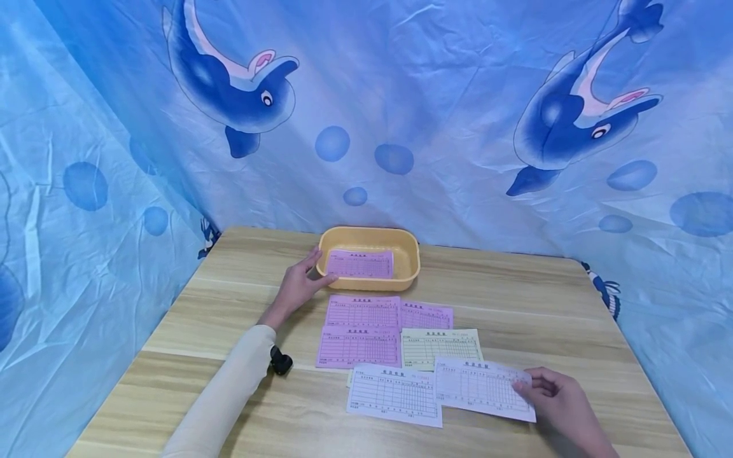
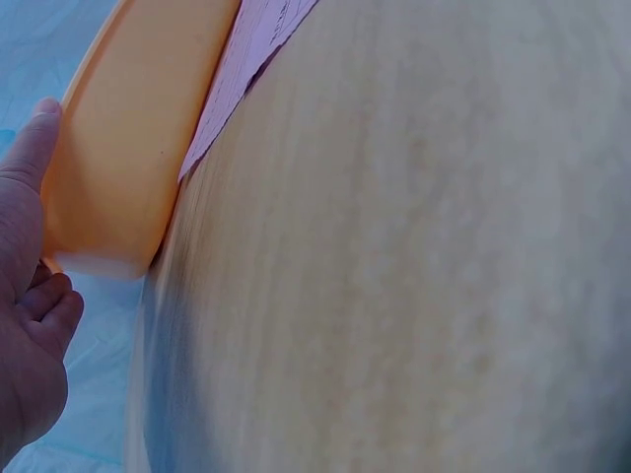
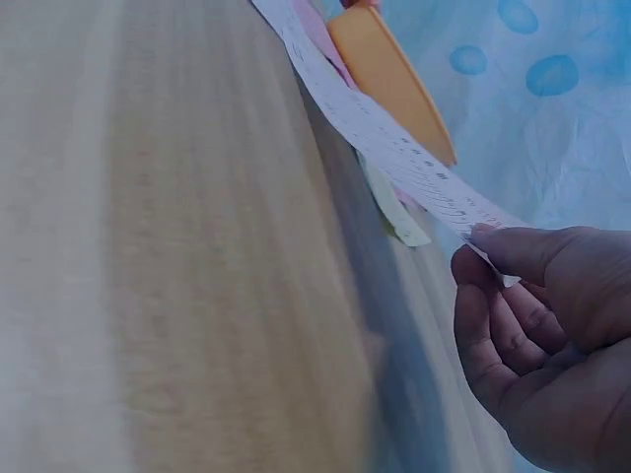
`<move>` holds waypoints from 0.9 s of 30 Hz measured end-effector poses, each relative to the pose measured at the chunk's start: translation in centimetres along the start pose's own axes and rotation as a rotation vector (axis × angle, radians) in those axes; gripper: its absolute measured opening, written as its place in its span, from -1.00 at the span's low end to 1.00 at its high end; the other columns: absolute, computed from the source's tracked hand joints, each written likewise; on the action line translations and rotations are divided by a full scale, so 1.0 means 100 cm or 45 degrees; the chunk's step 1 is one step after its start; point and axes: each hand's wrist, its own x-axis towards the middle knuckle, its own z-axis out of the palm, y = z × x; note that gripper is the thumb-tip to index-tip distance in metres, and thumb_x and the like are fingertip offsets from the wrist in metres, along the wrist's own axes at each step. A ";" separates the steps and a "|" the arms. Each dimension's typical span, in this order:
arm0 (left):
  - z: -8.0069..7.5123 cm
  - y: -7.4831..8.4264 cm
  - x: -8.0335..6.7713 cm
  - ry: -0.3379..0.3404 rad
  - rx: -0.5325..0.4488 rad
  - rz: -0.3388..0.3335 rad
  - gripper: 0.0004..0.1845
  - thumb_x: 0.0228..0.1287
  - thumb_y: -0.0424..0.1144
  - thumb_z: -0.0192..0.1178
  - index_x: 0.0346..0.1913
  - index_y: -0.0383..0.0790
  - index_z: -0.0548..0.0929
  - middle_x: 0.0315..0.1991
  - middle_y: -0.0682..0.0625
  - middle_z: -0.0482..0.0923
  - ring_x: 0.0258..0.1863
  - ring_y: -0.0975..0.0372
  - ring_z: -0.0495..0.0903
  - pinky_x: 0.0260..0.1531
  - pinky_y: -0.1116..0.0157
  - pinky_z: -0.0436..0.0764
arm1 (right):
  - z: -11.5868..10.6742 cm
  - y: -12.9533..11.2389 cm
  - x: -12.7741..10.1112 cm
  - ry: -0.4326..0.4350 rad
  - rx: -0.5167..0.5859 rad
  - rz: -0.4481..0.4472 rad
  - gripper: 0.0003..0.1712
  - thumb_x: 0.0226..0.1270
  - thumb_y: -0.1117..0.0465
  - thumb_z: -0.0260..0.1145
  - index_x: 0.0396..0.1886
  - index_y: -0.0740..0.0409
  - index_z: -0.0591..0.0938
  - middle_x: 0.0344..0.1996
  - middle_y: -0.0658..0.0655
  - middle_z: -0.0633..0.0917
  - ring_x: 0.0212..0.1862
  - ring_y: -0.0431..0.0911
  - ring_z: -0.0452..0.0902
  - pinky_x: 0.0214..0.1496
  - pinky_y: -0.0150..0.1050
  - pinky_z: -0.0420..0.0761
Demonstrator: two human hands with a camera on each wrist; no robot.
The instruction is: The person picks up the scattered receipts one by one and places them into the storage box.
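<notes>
My left hand point(image 1: 300, 278) grips the left end of a yellow plastic basin point(image 1: 408, 280), its thumb at the front rim. In the left wrist view the other fingers are partly hidden behind the basin point(image 2: 123, 138). Inside the basin lies a pink printed slip point(image 1: 361, 264). Between thumb and fingers, my right hand point(image 1: 558, 401) pinches the right end of a white printed slip point(image 1: 478, 387). That slip looks raised at the right in the right wrist view, where the right hand point(image 3: 552, 325) holds its edge.
In front of the basin, several pink slips point(image 1: 359, 347) lie on the wooden table point(image 1: 275, 420). A green slip point(image 1: 441, 348) and another white slip point(image 1: 395, 395) lie nearer, partly overlapping. Behind the table hangs a blue dolphin-print cloth point(image 1: 446, 210).
</notes>
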 end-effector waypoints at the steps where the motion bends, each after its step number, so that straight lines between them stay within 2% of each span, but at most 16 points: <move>1: 0.000 0.000 0.000 -0.001 0.002 0.001 -0.03 0.21 0.11 0.46 0.53 -0.31 0.27 0.60 -0.09 0.10 0.60 0.08 0.09 0.57 0.06 0.13 | -0.001 -0.001 0.001 0.008 0.017 0.002 -0.61 0.32 0.08 0.49 0.01 0.23 0.72 -0.27 0.06 0.79 -0.28 -0.25 0.69 -0.26 -0.40 0.70; 11: 0.000 0.002 -0.001 0.009 0.009 0.003 -0.04 0.21 0.07 0.48 0.52 -0.33 0.28 0.59 -0.12 0.12 0.59 0.04 0.11 0.56 0.04 0.15 | -0.010 -0.021 0.020 0.061 0.052 0.066 -0.40 0.32 -0.11 0.48 0.09 0.30 0.67 -0.17 0.15 0.82 -0.22 -0.31 0.71 -0.21 -0.47 0.68; 19: -0.001 0.005 -0.003 0.007 0.011 0.005 -0.03 0.20 0.07 0.48 0.52 -0.34 0.28 0.59 -0.13 0.12 0.59 0.02 0.10 0.56 0.02 0.14 | -0.003 -0.040 0.033 0.107 0.072 -0.013 -0.43 0.35 -0.12 0.44 0.07 0.27 0.67 -0.18 0.14 0.82 -0.23 -0.31 0.71 -0.21 -0.46 0.69; 27: 0.000 0.003 -0.002 0.012 0.017 0.012 -0.02 0.19 0.12 0.47 0.52 -0.32 0.29 0.59 -0.13 0.12 0.59 0.05 0.11 0.56 0.04 0.15 | 0.002 -0.063 0.050 0.162 0.126 -0.146 -0.51 0.36 -0.06 0.46 0.01 0.28 0.69 -0.20 0.17 0.81 -0.26 -0.31 0.71 -0.24 -0.45 0.69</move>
